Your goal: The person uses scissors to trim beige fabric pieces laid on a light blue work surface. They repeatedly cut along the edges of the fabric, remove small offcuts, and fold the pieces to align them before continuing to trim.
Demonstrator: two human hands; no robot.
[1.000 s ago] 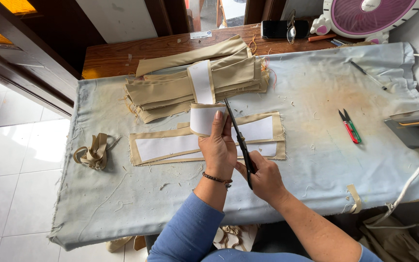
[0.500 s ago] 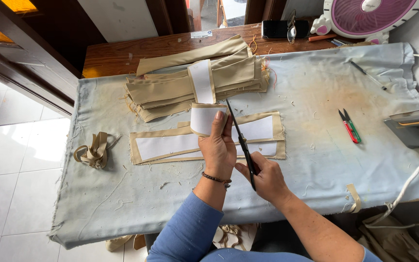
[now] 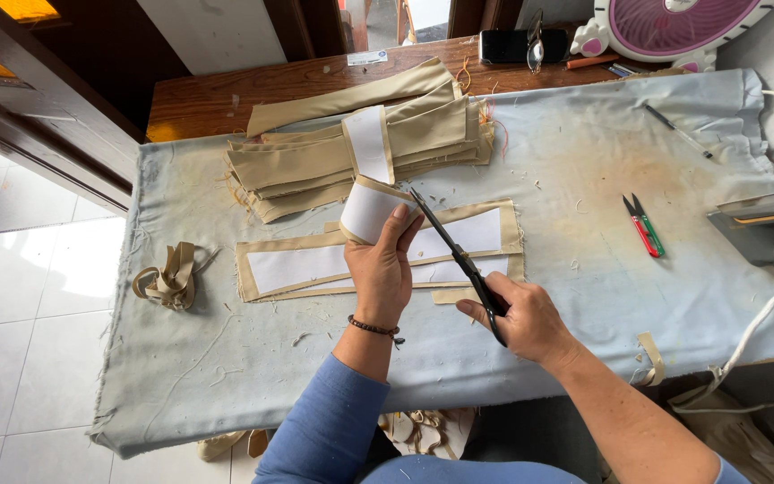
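Grey-blue cloth (stained) over wooden table, white tiled floor

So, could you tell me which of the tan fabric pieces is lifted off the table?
The white-lined piece curled up in the left hand; the other pieces lie flat or stacked.

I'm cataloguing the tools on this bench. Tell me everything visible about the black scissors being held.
The scissors are long and black, seemingly metal with dark handles. The right hand grips the handles, which its fingers mostly hide. The blades slant up and to the left above the grey cloth-covered table, their tips at the curled tan and white fabric piece that the left hand holds up. The blades look nearly closed. They pass over flat tan strips with white facing.
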